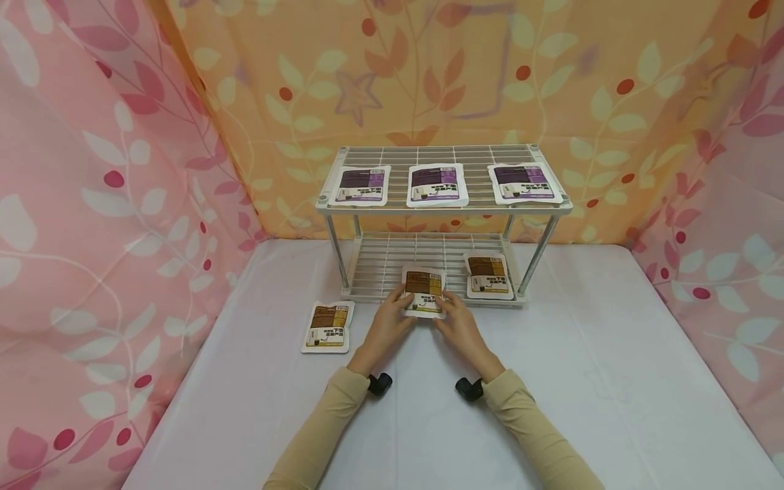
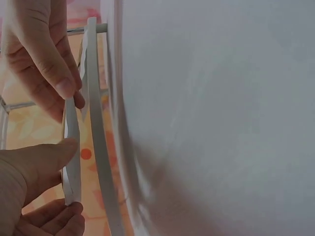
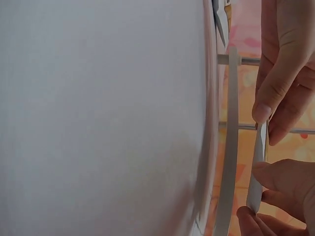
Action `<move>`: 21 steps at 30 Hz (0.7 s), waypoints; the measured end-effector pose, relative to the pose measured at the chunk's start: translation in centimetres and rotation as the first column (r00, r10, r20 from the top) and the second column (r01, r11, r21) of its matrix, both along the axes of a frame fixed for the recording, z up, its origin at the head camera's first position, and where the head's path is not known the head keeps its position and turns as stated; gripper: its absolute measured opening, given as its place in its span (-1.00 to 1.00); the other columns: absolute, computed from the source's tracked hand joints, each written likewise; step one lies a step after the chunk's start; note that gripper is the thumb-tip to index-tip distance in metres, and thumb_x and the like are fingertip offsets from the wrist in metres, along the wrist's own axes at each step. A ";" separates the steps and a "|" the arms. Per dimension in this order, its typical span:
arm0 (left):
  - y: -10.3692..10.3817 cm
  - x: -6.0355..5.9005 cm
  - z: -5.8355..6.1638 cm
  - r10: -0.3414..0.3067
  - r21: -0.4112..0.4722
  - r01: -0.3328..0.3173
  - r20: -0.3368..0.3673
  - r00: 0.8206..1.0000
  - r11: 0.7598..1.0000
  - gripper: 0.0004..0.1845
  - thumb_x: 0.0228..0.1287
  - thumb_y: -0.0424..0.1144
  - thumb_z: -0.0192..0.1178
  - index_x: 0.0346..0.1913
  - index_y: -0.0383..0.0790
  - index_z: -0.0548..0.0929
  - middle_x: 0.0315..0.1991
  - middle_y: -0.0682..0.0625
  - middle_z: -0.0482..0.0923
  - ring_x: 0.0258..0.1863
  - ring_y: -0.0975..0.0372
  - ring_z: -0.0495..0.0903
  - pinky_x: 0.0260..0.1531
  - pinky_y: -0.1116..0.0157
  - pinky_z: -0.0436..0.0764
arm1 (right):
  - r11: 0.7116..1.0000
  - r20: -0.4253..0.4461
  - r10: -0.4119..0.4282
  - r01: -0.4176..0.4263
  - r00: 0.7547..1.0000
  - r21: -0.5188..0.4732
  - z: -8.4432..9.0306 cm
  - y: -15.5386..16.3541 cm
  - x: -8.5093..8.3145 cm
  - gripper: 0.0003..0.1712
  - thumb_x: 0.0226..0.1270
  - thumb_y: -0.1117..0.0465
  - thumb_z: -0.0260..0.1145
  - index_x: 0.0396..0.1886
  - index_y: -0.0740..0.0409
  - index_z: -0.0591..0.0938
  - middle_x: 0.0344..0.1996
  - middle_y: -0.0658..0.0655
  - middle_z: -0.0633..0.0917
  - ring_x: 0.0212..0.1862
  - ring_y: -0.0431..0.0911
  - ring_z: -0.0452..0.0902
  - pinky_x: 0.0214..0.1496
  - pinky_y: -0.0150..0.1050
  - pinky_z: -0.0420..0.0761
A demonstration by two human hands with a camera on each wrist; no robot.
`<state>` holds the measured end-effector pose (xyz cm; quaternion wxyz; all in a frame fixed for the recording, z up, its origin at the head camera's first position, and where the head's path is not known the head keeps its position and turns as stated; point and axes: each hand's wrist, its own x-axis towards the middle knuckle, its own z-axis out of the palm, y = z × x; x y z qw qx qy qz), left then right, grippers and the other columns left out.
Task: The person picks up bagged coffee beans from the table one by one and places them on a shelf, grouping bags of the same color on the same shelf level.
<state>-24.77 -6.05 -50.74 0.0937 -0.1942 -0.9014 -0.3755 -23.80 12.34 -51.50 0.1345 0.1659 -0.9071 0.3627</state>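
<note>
Gripping a brown-labelled pouch (image 1: 424,291) from both sides, the left hand (image 1: 390,320) and right hand (image 1: 461,322) are seen at the front edge of the wire rack (image 1: 442,204). The pouch is pinched between thumb and fingers of each hand, left edge in the left hand, right edge in the right. It is held flat over the front lip of the lower shelf (image 1: 392,262), directly ahead of the fingers, long axis running away from the person; both hands are equally near. In the wrist views the pouch is seen edge-on, just beside the white shelf rail.

Lower shelf: one more brown pouch (image 1: 488,275) is lying to the right. Top shelf: three purple-labelled pouches (image 1: 436,184) are laid in a row. A third brown pouch (image 1: 328,327) is left on the white tabletop (image 1: 600,381), left of the rack.
</note>
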 end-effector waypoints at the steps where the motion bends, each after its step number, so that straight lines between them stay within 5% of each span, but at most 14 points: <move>1: 0.0 0.0 0.1 -0.009 -0.003 0.009 -0.002 1.000 1.000 -0.45 0.07 -0.35 0.33 0.17 -0.37 0.48 0.33 -0.26 0.22 0.27 -0.11 0.29 0.17 0.04 0.39 | 1.000 -0.007 0.002 -0.002 1.000 0.005 0.0 0.1 -0.1 -0.45 0.06 0.36 0.39 0.11 0.39 0.51 0.19 0.37 0.41 0.15 0.24 0.41 0.13 0.02 0.48; 13: 0.4 -2.0 -0.1 -0.076 -0.224 0.066 -0.038 0.996 0.972 -0.48 0.31 -0.17 0.12 0.29 -0.26 0.35 0.39 -0.21 0.12 0.32 -0.10 0.21 0.26 0.02 0.26 | 0.993 -0.038 0.047 -0.042 0.998 0.112 0.2 1.0 -1.1 -0.50 0.29 0.33 0.20 0.20 0.41 0.40 0.25 0.38 0.35 0.19 0.23 0.38 0.18 0.04 0.43; 21: 0.9 -2.8 -0.1 -0.111 -0.236 0.106 -0.008 0.994 0.966 -0.49 0.37 -0.19 0.04 0.33 -0.25 0.29 0.40 -0.25 0.07 0.33 -0.13 0.17 0.29 0.01 0.19 | 0.988 -0.064 0.060 -0.051 0.996 0.143 0.0 1.5 -2.3 -0.51 0.28 0.38 0.19 0.19 0.45 0.39 0.26 0.41 0.33 0.21 0.25 0.35 0.22 0.03 0.40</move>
